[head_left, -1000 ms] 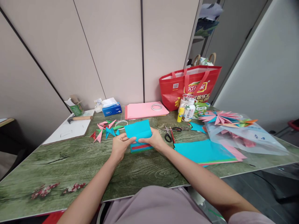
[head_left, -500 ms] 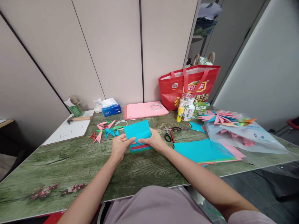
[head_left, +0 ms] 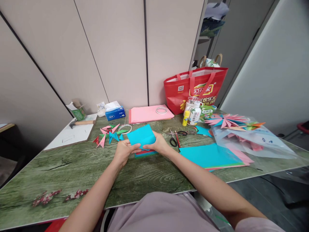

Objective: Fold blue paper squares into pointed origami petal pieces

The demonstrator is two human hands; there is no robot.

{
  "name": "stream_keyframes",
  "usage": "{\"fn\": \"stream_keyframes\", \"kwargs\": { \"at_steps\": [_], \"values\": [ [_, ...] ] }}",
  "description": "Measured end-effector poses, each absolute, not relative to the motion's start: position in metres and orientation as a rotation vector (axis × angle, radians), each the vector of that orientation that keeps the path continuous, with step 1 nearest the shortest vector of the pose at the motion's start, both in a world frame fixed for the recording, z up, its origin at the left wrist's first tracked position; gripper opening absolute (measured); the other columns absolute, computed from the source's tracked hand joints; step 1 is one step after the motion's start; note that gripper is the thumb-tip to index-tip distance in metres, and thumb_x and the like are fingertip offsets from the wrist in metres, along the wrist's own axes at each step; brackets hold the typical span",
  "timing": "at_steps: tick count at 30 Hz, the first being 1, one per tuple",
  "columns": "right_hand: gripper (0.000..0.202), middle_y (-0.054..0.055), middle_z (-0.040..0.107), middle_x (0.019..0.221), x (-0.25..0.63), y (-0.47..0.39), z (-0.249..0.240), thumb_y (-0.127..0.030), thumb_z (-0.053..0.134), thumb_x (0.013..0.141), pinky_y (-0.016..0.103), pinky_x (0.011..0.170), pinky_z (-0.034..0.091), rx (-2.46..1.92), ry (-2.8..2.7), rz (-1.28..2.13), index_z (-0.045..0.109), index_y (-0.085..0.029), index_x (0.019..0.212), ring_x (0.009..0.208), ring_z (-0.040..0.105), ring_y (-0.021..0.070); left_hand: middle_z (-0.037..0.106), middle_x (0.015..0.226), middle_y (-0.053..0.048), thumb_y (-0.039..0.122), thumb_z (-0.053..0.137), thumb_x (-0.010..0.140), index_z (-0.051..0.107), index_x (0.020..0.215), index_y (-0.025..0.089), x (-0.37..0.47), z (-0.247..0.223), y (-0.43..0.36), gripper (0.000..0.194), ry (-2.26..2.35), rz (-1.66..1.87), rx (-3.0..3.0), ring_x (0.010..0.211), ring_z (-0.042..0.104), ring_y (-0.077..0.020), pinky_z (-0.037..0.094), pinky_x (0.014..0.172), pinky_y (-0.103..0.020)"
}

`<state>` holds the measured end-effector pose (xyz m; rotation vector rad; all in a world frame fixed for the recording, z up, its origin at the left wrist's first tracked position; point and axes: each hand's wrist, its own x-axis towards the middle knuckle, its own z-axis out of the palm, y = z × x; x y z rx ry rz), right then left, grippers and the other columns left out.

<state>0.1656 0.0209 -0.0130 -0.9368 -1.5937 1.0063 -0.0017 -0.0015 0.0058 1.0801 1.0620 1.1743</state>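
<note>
A blue paper sheet is held up between my two hands, slightly tilted. My left hand pinches its lower left edge, and my right hand grips its lower right side. Below it, a small stack of coloured paper with red, blue and green edges shows on the table, partly hidden by my hands. Folded paper pieces in pink, red, green and blue lie to the left, by a roll of tape. Scissors rest to the right of my right hand.
Blue sheets lie at right, near a plastic bag with folded paper stars. Behind stand a glue stick, a white bottle, a red bag, pink paper and a tissue pack. A hammer lies at left.
The blue sheet has tilted and its upper edge has shifted left. My fingers have moved slightly along its lower edge, and both hands still hold it.
</note>
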Motion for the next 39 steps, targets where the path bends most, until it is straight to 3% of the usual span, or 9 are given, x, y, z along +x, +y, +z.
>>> {"fn": "stream_keyframes", "kwargs": {
  "at_steps": [4, 8, 11, 18, 22, 27, 39],
  "values": [
    [0.052, 0.002, 0.062, 0.085, 0.166, 0.021, -0.012, -0.028, 0.072, 0.049, 0.027, 0.067, 0.045, -0.906, -1.594, 1.016, 0.056, -0.014, 0.096, 0.073, 0.054, 0.0157, 0.067, 0.060, -0.004, 0.023, 0.079, 0.042, 0.064, 0.067, 0.009, 0.002, 0.006, -0.002, 0.032, 1.089, 1.223, 1.065, 0.053, 0.064, -0.0184, 0.056, 0.057, -0.032],
    [0.063, 0.005, 0.061, 0.092, 0.164, 0.022, -0.012, -0.029, 0.075, 0.045, 0.029, 0.072, 0.044, -0.987, -1.537, 0.947, 0.052, -0.014, 0.102, 0.080, 0.055, 0.0180, 0.052, 0.039, 0.006, 0.022, 0.079, 0.041, 0.061, 0.061, 0.011, 0.004, 0.004, -0.002, 0.029, 1.124, 1.323, 1.072, 0.046, 0.062, -0.0177, 0.054, 0.051, -0.030],
    [0.072, 0.006, 0.059, 0.099, 0.161, 0.022, -0.015, -0.030, 0.076, 0.043, 0.030, 0.075, 0.045, -1.013, -1.459, 0.926, 0.047, -0.016, 0.107, 0.086, 0.054, 0.0189, 0.046, 0.036, 0.008, 0.022, 0.079, 0.041, 0.057, 0.056, 0.013, 0.005, 0.001, -0.002, 0.028, 1.126, 1.401, 1.082, 0.045, 0.060, -0.0158, 0.054, 0.052, -0.029],
    [0.074, 0.005, 0.060, 0.094, 0.155, 0.019, -0.018, -0.033, 0.077, 0.042, 0.028, 0.065, 0.048, -1.018, -1.353, 1.077, 0.045, -0.018, 0.107, 0.077, 0.057, 0.0177, 0.029, 0.034, 0.012, 0.023, 0.078, 0.039, 0.031, 0.044, 0.019, 0.008, 0.001, -0.003, 0.047, 1.194, 1.545, 1.035, 0.044, 0.060, -0.0170, 0.051, 0.047, -0.026],
    [0.073, 0.002, 0.061, 0.081, 0.152, 0.017, -0.016, -0.028, 0.077, 0.040, 0.028, 0.055, 0.049, -1.007, -1.268, 1.198, 0.044, -0.019, 0.105, 0.064, 0.058, 0.0171, 0.032, 0.035, 0.012, 0.023, 0.078, 0.040, 0.029, 0.048, 0.020, 0.009, 0.002, -0.005, 0.050, 1.194, 1.512, 1.014, 0.049, 0.064, -0.0221, 0.047, 0.043, -0.023],
    [0.070, -0.001, 0.059, 0.072, 0.151, 0.014, -0.012, -0.024, 0.075, 0.041, 0.028, 0.049, 0.049, -0.946, -1.190, 1.314, 0.043, -0.021, 0.103, 0.054, 0.058, 0.0161, 0.037, 0.036, 0.012, 0.023, 0.078, 0.042, 0.029, 0.051, 0.020, 0.010, 0.001, -0.005, 0.049, 1.176, 1.498, 0.982, 0.049, 0.065, -0.0213, 0.046, 0.044, -0.022],
    [0.075, 0.004, 0.056, 0.088, 0.148, 0.013, -0.019, -0.027, 0.072, 0.045, 0.021, 0.047, 0.042, -1.097, -1.361, 0.913, 0.039, -0.018, 0.112, 0.059, 0.051, 0.0118, 0.036, 0.037, 0.012, 0.022, 0.077, 0.044, 0.032, 0.049, 0.019, 0.012, -0.006, -0.005, 0.045, 1.176, 1.512, 1.006, 0.052, 0.065, -0.0215, 0.048, 0.048, -0.024]
  ]
}}
